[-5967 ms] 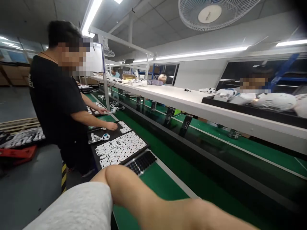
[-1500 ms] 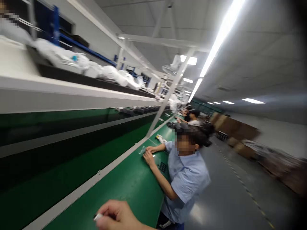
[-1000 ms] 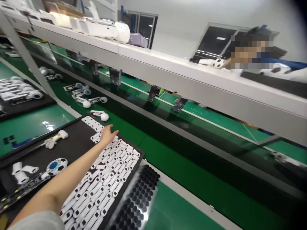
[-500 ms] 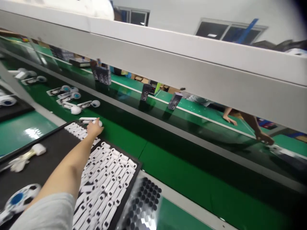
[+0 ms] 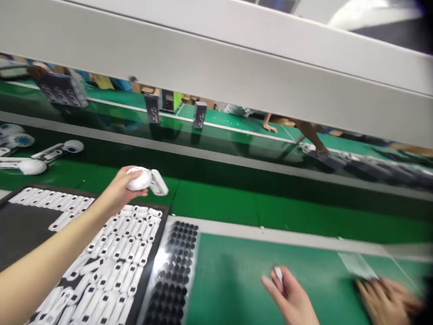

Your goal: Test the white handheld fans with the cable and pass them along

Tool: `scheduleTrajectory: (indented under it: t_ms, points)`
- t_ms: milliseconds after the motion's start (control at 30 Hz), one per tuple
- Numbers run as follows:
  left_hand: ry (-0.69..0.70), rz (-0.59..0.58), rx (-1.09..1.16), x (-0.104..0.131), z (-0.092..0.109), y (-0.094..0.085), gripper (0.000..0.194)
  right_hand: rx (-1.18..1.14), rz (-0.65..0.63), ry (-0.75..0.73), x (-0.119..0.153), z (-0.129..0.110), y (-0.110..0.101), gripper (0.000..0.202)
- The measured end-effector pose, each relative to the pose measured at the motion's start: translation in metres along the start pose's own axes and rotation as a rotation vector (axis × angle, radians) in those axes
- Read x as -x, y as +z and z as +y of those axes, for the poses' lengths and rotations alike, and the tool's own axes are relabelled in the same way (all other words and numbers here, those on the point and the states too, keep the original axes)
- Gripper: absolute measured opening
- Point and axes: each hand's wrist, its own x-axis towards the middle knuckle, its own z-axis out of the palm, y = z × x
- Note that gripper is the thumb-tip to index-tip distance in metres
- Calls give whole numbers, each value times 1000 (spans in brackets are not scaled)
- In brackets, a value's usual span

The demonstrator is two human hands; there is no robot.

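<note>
My left hand (image 5: 126,185) is closed round the rounded head of a white folding device (image 5: 139,178), raised above the green belt; its hinged arm sticks out to the right. Lower right of centre, my right hand (image 5: 292,295) pinches a small whitish piece (image 5: 278,274) over the green table. Below my left arm, a black tray (image 5: 20,230) holds many white elongated parts (image 5: 117,246). Beside it lies a clear sheet with rows of black round pads (image 5: 182,246).
More white devices (image 5: 50,153) lie on the belt (image 5: 216,198) at the left. Dark boxes (image 5: 199,115) stand on the far line. Another person's hands (image 5: 385,298) work at the lower right; a far person's hand (image 5: 320,146) touches items. A white beam (image 5: 216,58) crosses above.
The view has swung right. My left hand has lifted the white device off the belt and brought it rightward. My right hand and another person's hands have come into view.
</note>
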Motion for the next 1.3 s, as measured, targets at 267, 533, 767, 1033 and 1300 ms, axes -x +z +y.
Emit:
scheduleTrajectory:
  t_ms: [267, 533, 767, 1033, 1300]
  points:
    - [-491, -514, 361, 162, -24, 156, 29, -115, -133, -292, 21, -24, -15, 67]
    - [-643, -761, 144, 174, -44, 206, 41, -11, -421, -345, 41, 11, -55, 45]
    - [-491, -628, 245, 207, -77, 246, 45, -360, -495, -94, 46, 41, -60, 36]
    - [-455, -380, 205, 244, -100, 269, 27, -147, -420, -312, 42, 39, -86, 25]
    - [-474, -545, 197, 257, -94, 263, 27, -159, -526, -384, 44, 30, -89, 33]
